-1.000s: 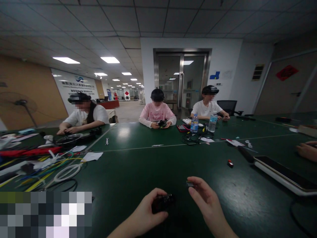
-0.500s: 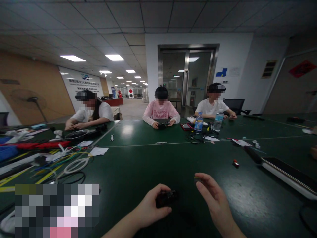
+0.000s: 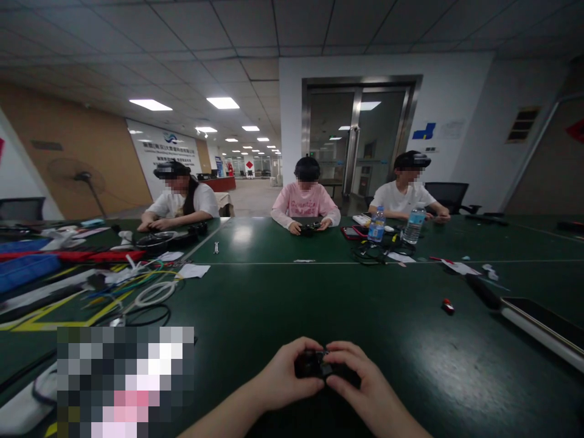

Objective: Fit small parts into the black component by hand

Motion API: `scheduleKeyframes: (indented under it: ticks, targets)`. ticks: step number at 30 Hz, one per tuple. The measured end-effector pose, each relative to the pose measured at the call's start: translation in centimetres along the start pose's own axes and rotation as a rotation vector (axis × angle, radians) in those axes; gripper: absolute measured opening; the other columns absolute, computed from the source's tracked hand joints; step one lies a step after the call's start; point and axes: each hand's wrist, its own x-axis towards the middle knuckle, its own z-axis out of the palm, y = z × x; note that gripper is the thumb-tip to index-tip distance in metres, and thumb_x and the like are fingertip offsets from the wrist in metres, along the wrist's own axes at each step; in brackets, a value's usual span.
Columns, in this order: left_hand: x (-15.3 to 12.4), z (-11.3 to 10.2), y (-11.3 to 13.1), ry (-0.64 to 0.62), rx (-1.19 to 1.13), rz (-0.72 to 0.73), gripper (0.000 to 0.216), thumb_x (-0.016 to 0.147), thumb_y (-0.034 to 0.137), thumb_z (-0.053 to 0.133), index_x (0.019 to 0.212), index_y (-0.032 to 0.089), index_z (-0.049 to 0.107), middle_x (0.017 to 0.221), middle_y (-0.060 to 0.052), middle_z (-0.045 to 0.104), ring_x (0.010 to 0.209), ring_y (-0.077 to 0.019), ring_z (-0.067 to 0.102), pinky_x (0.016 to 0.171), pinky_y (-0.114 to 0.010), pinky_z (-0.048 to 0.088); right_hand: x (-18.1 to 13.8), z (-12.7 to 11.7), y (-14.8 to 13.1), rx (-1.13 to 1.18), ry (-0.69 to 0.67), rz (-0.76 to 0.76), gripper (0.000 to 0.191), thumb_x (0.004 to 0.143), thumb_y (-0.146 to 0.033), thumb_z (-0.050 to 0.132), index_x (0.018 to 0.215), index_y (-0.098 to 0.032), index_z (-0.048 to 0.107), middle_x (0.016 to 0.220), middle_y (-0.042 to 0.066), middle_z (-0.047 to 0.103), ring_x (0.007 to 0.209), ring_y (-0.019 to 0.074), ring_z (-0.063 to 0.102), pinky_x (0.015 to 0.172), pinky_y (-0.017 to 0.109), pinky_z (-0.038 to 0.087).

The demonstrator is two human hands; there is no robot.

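Observation:
Low in the middle of the head view, my left hand [image 3: 288,376] is closed around a small, glossy black object [image 3: 306,365] whose kind I cannot make out. My right hand [image 3: 360,378] meets it from the other side, fingertips and thumb pinched on a small dark piece [image 3: 325,367] against the black object's right end. The fingers of both hands cover much of the two things. Whether the piece is joined to the object cannot be seen.
The green table [image 3: 255,304] bears cables [image 3: 157,293] and a blue tray [image 3: 31,272] at left. Water bottles [image 3: 414,225] stand farther back. A small red-and-black item [image 3: 448,306] and a flat white-edged device [image 3: 542,331] lie right. Three people wearing headsets sit opposite.
My right hand has moved left with the small dark piece to the black object in my left hand. The camera view has swung slightly left.

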Motion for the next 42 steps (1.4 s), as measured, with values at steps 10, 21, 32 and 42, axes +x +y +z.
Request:
scheduleKeyframes:
  ticks: [10,21,32,42]
  targets:
    - [0.1,-0.11,-0.07,-0.009,-0.012,-0.024,0.042,0.07,0.018,0.067,0.109,0.018,0.054,0.096,-0.003,0.059,0.085,-0.0186,0.057,0.073,-0.028,0.047,0.12,-0.15,0.32,-0.041,-0.06,-0.035,0.028,0.075,-0.023,0.065,0.103,-0.026,0.064,0.113,0.006,0.062,0.11,0.0247,0.055,0.098,0.04,0.041]
    - [0.07,-0.19,-0.1,-0.009,-0.07,-0.008,0.04,0.071,0.021,0.069,0.108,0.017,0.055,0.098,-0.004,0.061,0.089,-0.0204,0.058,0.076,-0.031,0.046,-0.06,-0.13,-0.01,-0.039,-0.065,-0.017,0.027,0.074,-0.017,0.063,0.098,-0.028,0.068,0.121,0.006,0.057,0.114,0.0252,0.053,0.1,0.041,0.039]
    - [0.13,-0.16,-0.57,0.004,-0.126,0.014,0.046,0.07,0.016,0.068,0.113,0.02,0.052,0.107,-0.005,0.061,0.096,-0.0227,0.058,0.083,-0.035,0.044,0.07,0.06,0.19,0.005,0.026,-0.031,0.024,0.074,-0.016,0.062,0.096,-0.025,0.063,0.103,0.004,0.067,0.099,0.0231,0.06,0.086,0.036,0.046]
    - [0.15,-0.03,-0.59,0.01,-0.124,0.026,0.04,0.07,0.012,0.066,0.108,0.019,0.054,0.1,-0.003,0.061,0.092,-0.0202,0.058,0.08,-0.031,0.045,0.09,0.16,0.21,-0.001,0.004,-0.094,0.015,0.076,-0.015,0.061,0.085,-0.024,0.068,0.107,0.005,0.063,0.103,0.0224,0.059,0.092,0.037,0.043]
